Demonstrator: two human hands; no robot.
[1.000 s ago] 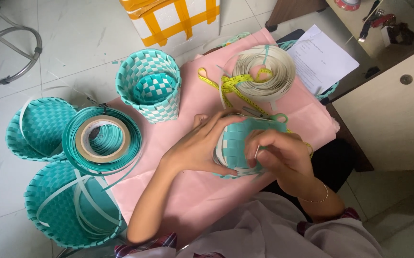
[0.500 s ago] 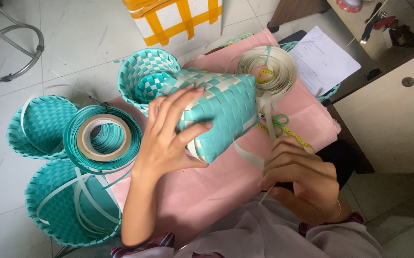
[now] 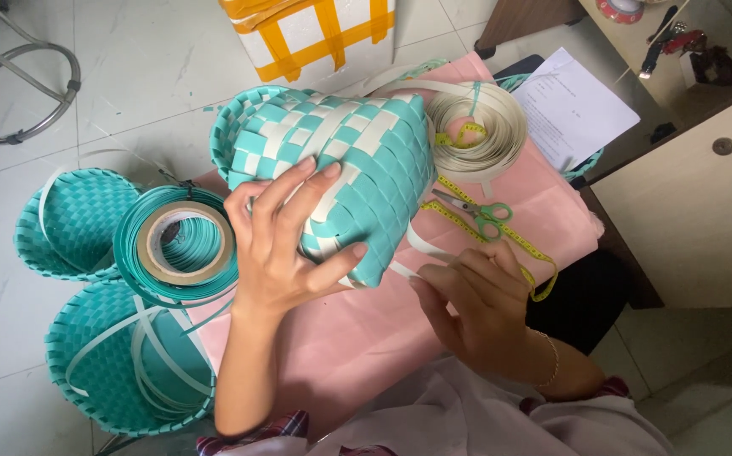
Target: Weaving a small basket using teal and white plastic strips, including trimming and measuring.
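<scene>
Woven basket point(image 3: 357, 169) gripped by left hand point(image 3: 286, 245); right hand point(image 3: 476, 308) pinches its white strip point(image 3: 421, 247)

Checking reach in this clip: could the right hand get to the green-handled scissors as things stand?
Probably yes. The scissors lie uncovered on the pink cloth just beyond the right hand, though it would first have to release the white strip it pinches.

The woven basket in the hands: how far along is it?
Done: the teal-and-white basket has its walls fully woven. In hand: the left hand grips the basket while the right hand pinches a loose white strip coming from it. Left: that strip end is not yet tucked in or trimmed.
</scene>
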